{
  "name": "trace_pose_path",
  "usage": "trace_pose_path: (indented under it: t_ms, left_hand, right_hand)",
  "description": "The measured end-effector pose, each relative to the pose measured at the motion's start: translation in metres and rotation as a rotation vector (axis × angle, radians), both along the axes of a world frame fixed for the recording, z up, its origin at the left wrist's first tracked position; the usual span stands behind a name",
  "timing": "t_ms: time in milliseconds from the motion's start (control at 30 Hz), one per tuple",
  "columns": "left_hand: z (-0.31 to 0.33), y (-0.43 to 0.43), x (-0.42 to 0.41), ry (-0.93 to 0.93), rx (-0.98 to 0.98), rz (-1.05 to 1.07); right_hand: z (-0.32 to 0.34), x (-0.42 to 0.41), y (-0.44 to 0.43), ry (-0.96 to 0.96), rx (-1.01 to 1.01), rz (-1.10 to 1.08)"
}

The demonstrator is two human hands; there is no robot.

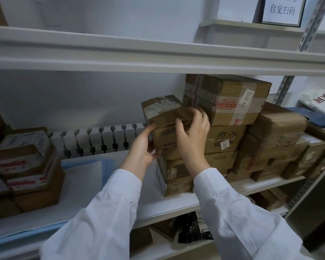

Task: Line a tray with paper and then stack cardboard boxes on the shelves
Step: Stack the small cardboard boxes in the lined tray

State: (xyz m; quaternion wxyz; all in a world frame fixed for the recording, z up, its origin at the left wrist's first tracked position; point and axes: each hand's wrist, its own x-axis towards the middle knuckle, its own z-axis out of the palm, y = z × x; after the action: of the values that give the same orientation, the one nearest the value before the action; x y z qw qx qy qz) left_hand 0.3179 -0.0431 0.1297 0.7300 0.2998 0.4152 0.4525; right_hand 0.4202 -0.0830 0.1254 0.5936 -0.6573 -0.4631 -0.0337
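**boxfan:** so what are the hands actually up to here?

**shelfie:** The right hand (192, 132) has a proper grip on the top box (163, 109): thumb hooked on its front edge, fingers draped over the lid. The left hand (143, 147) is half closed round the left end of the second box (165, 137) right under it. Its thumb is up at the seam between the two boxes and its fingers are curled in beneath. Both arms are in white sleeves (105, 212).

**boxfan:** and where's that box sitting?

**shelfie:** Pretty much between the hands, capping a stack (174, 184) of brown boxes that stands straight below the right wrist. Just beside the right fingertips, on the far side, is a bigger taped box marked K-9115 (233, 98), perched on more boxes further right. Down and left of the left hand, the paper (82, 166), white with a blue border, lies flat on the shelf (148, 199). Further left, well apart from that hand, sits another pile of boxes (26, 166). Behind the left hand, against the wall, there's a white radiator (101, 139). Way up and right of both hands is a sign (282, 10) in Chinese characters.
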Motion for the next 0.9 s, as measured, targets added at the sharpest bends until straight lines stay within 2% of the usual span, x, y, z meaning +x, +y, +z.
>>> trace_pose_path:
  t_ms: [100,233,467,767,900]
  left_hand:
    - [-0.005,0.006,-0.014,-0.071,-0.011,0.037]
    - [-0.013,0.015,-0.034,-0.153,-0.018,0.078]
    - [-0.027,0.026,-0.076,-0.167,0.054,0.18]
    - [-0.036,0.031,-0.133,-0.067,0.159,0.171]
    - [-0.052,0.032,-0.155,0.001,0.106,0.205]
  right_hand:
    - [0.004,-0.002,0.0,0.164,0.003,0.088]
    - [0.005,-0.01,0.009,0.46,-0.101,0.255]
    - [0.01,-0.034,0.035,0.77,-0.272,0.489]
    - [-0.011,-0.078,0.066,0.828,-0.517,0.621]
    - [-0.03,-0.101,0.076,0.872,-0.574,0.677]
